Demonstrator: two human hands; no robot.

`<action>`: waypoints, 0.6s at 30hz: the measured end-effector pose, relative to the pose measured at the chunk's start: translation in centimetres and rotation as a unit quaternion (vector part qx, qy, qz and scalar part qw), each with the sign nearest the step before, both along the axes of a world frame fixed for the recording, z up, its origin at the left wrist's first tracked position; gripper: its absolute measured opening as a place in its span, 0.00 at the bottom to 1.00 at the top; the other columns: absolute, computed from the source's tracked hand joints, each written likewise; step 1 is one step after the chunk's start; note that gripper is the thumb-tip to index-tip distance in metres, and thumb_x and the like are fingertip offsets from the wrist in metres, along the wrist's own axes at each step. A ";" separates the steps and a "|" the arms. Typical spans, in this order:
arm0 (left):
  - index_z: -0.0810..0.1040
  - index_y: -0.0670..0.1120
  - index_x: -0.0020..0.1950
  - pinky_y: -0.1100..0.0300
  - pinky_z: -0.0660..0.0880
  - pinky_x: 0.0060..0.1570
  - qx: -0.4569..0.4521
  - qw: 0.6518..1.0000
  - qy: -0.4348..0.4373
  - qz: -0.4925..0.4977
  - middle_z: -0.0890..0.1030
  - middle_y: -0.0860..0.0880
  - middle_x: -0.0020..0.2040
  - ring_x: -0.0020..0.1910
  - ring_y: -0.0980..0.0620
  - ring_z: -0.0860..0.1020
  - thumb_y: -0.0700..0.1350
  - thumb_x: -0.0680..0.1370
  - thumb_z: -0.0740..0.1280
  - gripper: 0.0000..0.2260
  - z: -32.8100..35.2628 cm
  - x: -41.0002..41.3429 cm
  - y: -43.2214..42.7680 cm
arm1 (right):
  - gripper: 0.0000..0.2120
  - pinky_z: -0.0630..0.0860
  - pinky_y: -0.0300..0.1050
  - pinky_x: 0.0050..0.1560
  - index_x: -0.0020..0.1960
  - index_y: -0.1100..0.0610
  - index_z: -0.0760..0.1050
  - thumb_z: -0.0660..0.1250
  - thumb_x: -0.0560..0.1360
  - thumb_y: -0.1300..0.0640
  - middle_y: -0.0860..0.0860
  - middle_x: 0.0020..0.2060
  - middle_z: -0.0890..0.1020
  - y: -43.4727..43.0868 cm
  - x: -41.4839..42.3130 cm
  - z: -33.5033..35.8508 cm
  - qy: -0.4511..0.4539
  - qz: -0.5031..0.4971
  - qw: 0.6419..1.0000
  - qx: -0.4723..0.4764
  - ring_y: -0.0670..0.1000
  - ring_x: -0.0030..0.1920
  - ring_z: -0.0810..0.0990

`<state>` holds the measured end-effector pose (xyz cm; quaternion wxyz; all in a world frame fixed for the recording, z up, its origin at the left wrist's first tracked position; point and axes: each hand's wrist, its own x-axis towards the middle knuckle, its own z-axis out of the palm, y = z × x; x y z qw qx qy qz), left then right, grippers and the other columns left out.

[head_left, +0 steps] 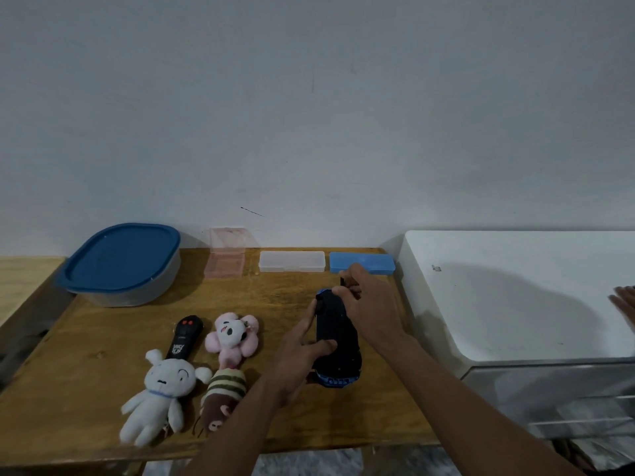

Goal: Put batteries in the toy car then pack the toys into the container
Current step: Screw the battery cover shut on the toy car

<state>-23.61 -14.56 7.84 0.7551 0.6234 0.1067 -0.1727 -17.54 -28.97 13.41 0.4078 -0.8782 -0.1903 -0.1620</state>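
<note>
Head view, the only one supplied. We find the toy car (pixel 338 341), a dark hard-plastic body with blue trim, held lengthwise over the right part of the brown wooden table (pixel 103 338). What appears to be its underside faces up. We cannot tell whether its near end rests on the wood.

The left hand (pixel 302 352) grips the car at mid-body, with the thumb laid across the top face and the fingers wrapped round the left flank. The right hand (pixel 367 304) is at the far end, its fingertips pinching a small dark piece (pixel 343 281) (possibly a battery cover; it is too small to confirm).

The grey oval container with a blue lid (pixel 120 266) stands well apart at the far left, lid on.

Handling assessment: we judge the car rigid, light and smooth-sided. The flanks between the wheels are the sound place to hold it, away from the small hatch area, where thin tabs may snap.

The white rabbit plush (pixel 161 389), pink flower plush (pixel 232 334) and striped brown plush (pixel 223 389) lie near the front left. They look soft and light, and can be gripped anywhere on the body.
</note>
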 end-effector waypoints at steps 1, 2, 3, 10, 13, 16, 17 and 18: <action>0.59 0.66 0.75 0.40 0.75 0.62 0.004 1.000 -0.003 -0.002 0.78 0.49 0.66 0.62 0.43 0.78 0.36 0.76 0.70 0.37 0.0 0.0 0.0 | 0.08 0.75 0.28 0.36 0.45 0.52 0.69 0.68 0.76 0.56 0.49 0.41 0.81 0.0 -0.1 0.0 0.003 0.003 1.000 0.000 0.46 0.40 0.80; 0.59 0.66 0.75 0.41 0.75 0.63 0.010 1.000 -0.005 -0.007 0.78 0.49 0.66 0.62 0.44 0.78 0.36 0.75 0.70 0.37 -0.1 0.0 -0.1 | 0.08 0.76 0.29 0.36 0.45 0.51 0.69 0.68 0.76 0.56 0.49 0.41 0.81 -0.1 -0.1 0.0 0.006 0.004 1.000 -0.002 0.46 0.40 0.79; 0.59 0.67 0.75 0.42 0.75 0.63 0.019 1.000 -0.007 -0.013 0.78 0.49 0.66 0.62 0.45 0.78 0.37 0.75 0.70 0.38 -0.2 0.0 -0.1 | 0.08 0.76 0.30 0.36 0.44 0.51 0.68 0.69 0.75 0.56 0.48 0.40 0.80 -0.1 -0.1 0.0 0.012 0.001 1.000 -0.004 0.45 0.39 0.79; 0.58 0.64 0.76 0.42 0.74 0.64 0.020 1.000 -0.016 -0.015 0.78 0.51 0.66 0.62 0.46 0.79 0.35 0.75 0.70 0.39 -0.5 -0.3 -0.6 | 0.08 0.73 0.31 0.34 0.47 0.53 0.73 0.71 0.74 0.52 0.41 0.36 0.77 -1.6 -0.2 -0.8 0.097 -0.106 0.986 0.084 0.41 0.37 0.77; 0.59 0.66 0.76 0.42 0.75 0.63 0.021 1.000 -0.004 -0.020 0.79 0.51 0.66 0.61 0.47 0.79 0.36 0.76 0.69 0.38 -0.8 -0.7 -1.0 | 0.07 0.77 0.40 0.39 0.48 0.51 0.74 0.71 0.73 0.52 0.44 0.37 0.79 -2.9 -0.4 -1.4 0.116 -0.147 0.977 0.105 0.45 0.39 0.79; 0.58 0.65 0.76 0.45 0.76 0.61 0.016 1.000 0.008 -0.020 0.80 0.53 0.63 0.59 0.48 0.80 0.35 0.76 0.69 0.38 -1.4 -1.4 -2.0 | 0.07 0.74 0.36 0.36 0.48 0.52 0.76 0.72 0.73 0.52 0.45 0.36 0.80 -5.1 -1.0 -2.8 0.138 -0.171 0.971 0.091 0.45 0.37 0.79; 0.57 0.64 0.76 0.45 0.76 0.61 0.012 1.000 0.014 -0.019 0.80 0.53 0.62 0.58 0.48 0.81 0.35 0.77 0.68 0.38 -1.6 -1.6 -2.3 | 0.08 0.74 0.35 0.35 0.49 0.53 0.77 0.72 0.73 0.51 0.46 0.36 0.80 -5.9 -1.4 -3.4 0.155 -0.176 0.969 0.082 0.44 0.37 0.79; 0.57 0.64 0.77 0.44 0.76 0.61 0.006 1.000 0.021 -0.019 0.79 0.52 0.63 0.58 0.47 0.81 0.34 0.77 0.68 0.38 -1.9 -1.7 -2.7 | 0.09 0.73 0.35 0.35 0.51 0.53 0.77 0.72 0.73 0.51 0.46 0.38 0.81 -6.8 -1.8 -4.1 0.177 -0.180 0.965 0.070 0.44 0.37 0.78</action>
